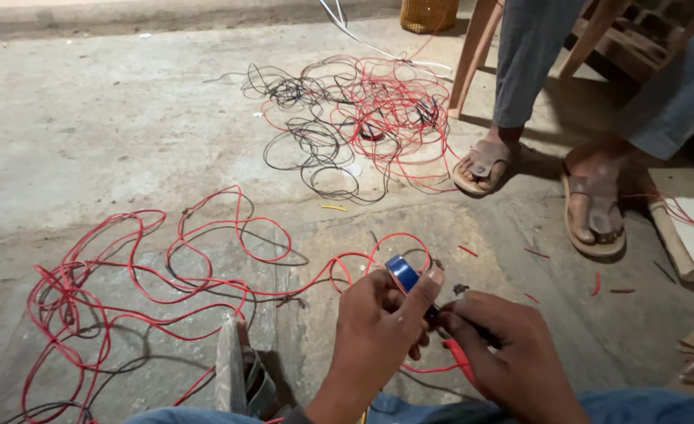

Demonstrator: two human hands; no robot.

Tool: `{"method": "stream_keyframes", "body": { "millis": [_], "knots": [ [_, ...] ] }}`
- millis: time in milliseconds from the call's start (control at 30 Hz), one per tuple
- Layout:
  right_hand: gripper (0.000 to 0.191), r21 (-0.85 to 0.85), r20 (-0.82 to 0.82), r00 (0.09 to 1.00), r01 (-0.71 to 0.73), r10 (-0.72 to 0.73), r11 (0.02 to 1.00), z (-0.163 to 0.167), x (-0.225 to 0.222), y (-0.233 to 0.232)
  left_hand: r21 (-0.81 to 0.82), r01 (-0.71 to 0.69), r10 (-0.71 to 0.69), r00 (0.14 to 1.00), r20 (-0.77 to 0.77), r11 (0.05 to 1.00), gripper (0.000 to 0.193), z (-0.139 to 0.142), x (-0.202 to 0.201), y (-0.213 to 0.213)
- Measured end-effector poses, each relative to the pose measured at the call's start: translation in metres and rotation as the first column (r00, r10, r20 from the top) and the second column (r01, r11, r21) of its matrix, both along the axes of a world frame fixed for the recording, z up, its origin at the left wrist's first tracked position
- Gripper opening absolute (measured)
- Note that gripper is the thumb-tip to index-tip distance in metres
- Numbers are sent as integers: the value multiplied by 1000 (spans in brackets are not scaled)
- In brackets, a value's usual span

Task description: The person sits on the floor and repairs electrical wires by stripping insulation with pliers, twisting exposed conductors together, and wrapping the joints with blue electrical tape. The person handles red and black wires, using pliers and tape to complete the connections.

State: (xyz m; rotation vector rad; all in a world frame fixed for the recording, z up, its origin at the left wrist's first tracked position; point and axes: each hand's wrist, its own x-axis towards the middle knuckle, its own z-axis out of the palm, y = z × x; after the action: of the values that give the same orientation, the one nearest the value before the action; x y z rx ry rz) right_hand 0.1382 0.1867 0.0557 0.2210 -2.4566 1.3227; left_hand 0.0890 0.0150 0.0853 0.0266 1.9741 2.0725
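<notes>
Blue tape roll in left hand

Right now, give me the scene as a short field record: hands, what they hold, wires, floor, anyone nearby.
left hand: holds a blue tape roll between thumb and fingers
right hand: closed on a red-handled tool and a wire end beside the roll
near wire: loose red wire looped on the concrete floor
far wire: tangled red and black wire pile
nearby: another person's sandalled feet by a wooden chair leg
</notes>
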Motion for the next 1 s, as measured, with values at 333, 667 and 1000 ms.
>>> {"method": "stream_keyframes", "body": {
  "millis": [333,667,1000],
  "knots": [
    [6,99,97,995,-26,16,995,10,7,-5,-118,127,-117,989,88,985,55,-11,-12,-18],
    [18,124,78,995,-69,59,990,2,3,-1,-191,182,-227,942,-248,965,25,-22,4,-7],
    [31,-163,188,980,-30,61,986,-15,-8,9,235,235,-201,966,-161,943,41,-22,6,-4]
  ]
}}
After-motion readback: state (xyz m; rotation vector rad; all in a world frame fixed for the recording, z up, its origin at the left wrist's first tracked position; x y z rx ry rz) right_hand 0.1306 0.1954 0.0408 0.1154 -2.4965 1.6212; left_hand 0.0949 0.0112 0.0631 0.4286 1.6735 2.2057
